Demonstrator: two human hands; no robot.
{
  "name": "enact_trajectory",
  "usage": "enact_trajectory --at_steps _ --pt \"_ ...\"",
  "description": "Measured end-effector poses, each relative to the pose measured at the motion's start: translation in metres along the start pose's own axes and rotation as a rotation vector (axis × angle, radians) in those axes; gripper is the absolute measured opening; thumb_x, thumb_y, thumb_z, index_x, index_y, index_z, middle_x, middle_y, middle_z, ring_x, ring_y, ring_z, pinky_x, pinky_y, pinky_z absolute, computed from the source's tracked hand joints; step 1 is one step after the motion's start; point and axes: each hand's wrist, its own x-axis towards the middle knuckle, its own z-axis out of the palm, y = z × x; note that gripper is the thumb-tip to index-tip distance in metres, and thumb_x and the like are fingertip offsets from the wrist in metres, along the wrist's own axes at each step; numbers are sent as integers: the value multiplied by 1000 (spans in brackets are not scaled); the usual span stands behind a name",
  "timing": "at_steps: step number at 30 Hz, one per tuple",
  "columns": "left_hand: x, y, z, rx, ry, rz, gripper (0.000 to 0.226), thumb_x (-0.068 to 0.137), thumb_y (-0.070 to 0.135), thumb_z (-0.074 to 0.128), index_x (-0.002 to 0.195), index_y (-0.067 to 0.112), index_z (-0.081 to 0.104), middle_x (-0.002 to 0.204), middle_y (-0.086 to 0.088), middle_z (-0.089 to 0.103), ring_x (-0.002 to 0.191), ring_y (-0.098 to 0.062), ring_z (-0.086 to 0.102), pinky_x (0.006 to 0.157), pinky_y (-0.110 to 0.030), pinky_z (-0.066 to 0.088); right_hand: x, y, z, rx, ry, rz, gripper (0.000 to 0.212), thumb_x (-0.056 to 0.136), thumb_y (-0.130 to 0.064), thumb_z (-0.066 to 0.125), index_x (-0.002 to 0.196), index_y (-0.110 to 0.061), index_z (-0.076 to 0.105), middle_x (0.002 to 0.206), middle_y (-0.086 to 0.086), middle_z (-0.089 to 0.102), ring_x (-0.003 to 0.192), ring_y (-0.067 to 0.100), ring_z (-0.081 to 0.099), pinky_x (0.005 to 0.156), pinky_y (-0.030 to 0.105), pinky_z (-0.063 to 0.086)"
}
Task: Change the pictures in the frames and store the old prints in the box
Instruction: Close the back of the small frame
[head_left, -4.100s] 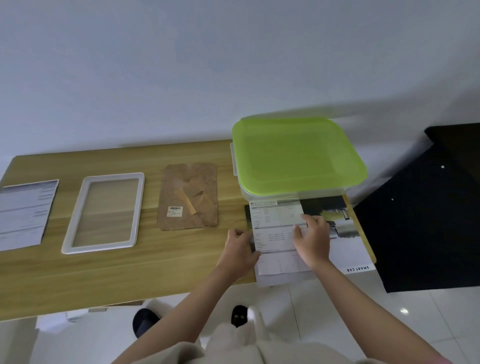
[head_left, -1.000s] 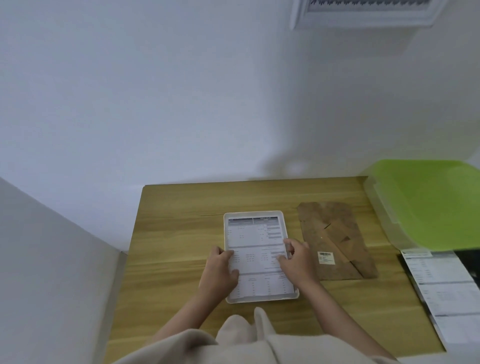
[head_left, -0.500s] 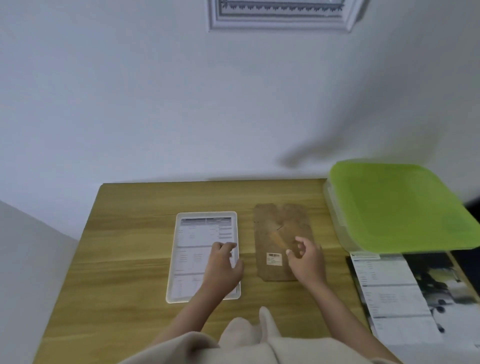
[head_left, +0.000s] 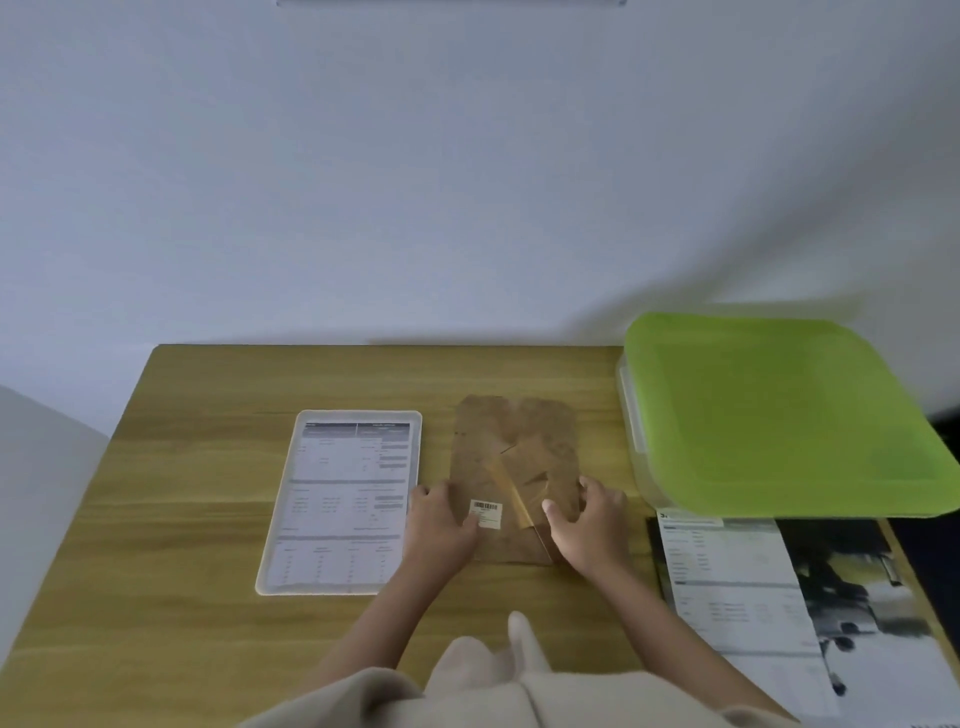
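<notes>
- One white frame (head_left: 340, 501) lies flat at the left of the table (head_left: 171, 519) with a printed sheet inside.
- Left hand (head_left: 441, 525) and right hand (head_left: 589, 525) grip the brown backing board's (head_left: 514, 457) near edges, fingers seemingly curled.
- Green-lidded box (head_left: 774, 415) sits at the right, loose prints (head_left: 743, 587) before it.

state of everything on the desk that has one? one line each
white frame: flat on the table, printed sheet laid in it, back still off
brown backing board: flat right of the frame, stand side up, barcode label showing
left hand: grips the board's left edge
right hand: grips the board's right edge
box: green lid on, closed
loose prints: stacked flat in front of the box
</notes>
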Motion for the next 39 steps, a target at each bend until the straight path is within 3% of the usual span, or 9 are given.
enact_trajectory --at_steps 5,11,15,21,26,31,39 --pt "4 -4 -7 -117 1 2 57 71 17 75 123 13 53 108 -3 59 90 -13 60 82 -30 54 1 3 -3 105 10 -27 63 80 -38 70 134 -12 48 121 7 49 101 17 53 88 28 46" --pt "-1 -16 -29 -161 58 71 57 72 11 75 124 15 52 108 0 56 91 -11 52 77 -20 41 -27 -12 8 169 70 -62 67 81 -35 70 137 -10 43 111 0 44 98 13 50 81 22 42" --pt "-7 -41 -57 -198 83 92 51 72 10 74 120 17 55 109 1 57 89 -8 54 72 -16 42 -47 -34 26 202 82 -113 66 80 -33 72 136 -9 44 110 0 46 96 12 49 73 14 39" --pt "-18 -90 -105 -233 134 28 50 72 9 73 118 15 56 107 -1 60 88 -10 57 74 -21 46 -71 -74 67 223 49 -206 70 77 -32 75 137 -13 44 112 2 48 94 11 50 84 27 48" --pt "-22 -126 -139 -221 155 -20 54 73 10 73 123 12 54 113 -2 59 90 -10 56 72 -19 42 -85 -106 102 203 -4 -234 70 77 -33 75 136 -13 45 115 2 48 95 9 49 79 18 41" --pt "-13 -142 -155 -171 124 -34 53 73 12 73 123 11 54 111 -4 60 91 -12 55 74 -21 42 -88 -120 119 174 -36 -210 66 78 -34 73 135 -13 46 116 3 48 97 11 50 84 22 42" --pt "5 -151 -159 -113 47 -6 48 73 11 70 119 11 55 111 -7 57 86 -13 58 76 -21 47 -81 -113 125 120 -30 -200 55 77 -32 74 125 -14 56 96 2 53 81 12 55 75 21 42"
